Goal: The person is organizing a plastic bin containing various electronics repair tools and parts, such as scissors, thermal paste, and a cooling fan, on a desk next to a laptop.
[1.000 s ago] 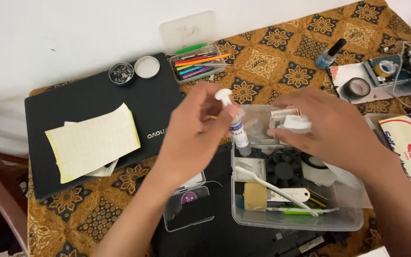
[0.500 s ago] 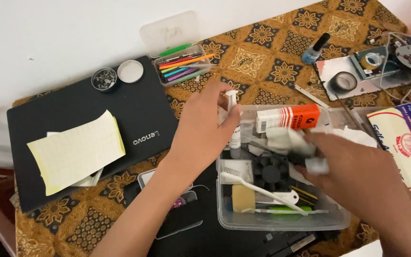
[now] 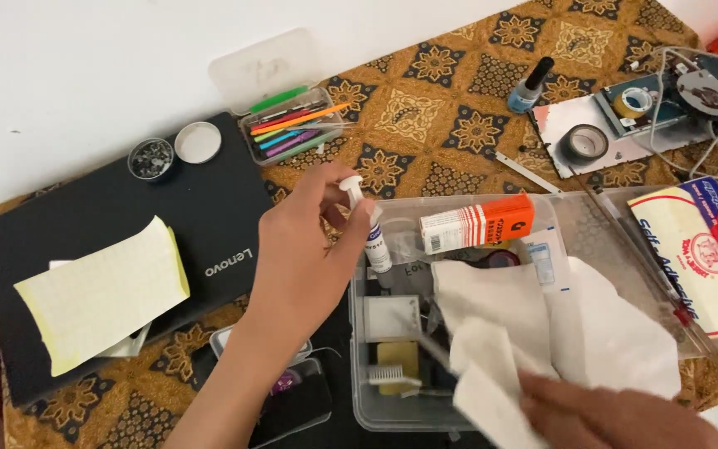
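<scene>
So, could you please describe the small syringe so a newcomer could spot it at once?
Find the clear plastic box beside the black laptop. Above its left rim, the left hand holds the syringe: a slim white tube with a plunger, unlike the orange carton nearby.

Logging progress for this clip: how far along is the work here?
Mid-way, it seems. Done: the clear box is open. In hand: left hand holds a small syringe, and right hand grips white tissue. Left: the syringe's plunger looks extended, apparently unused.

A left hand (image 3: 305, 249) grips a small syringe (image 3: 367, 224) upright at the clear plastic box's (image 3: 359, 366) left rim, while the right hand (image 3: 617, 416) clutches white tissue (image 3: 533, 333) over that box.
</scene>
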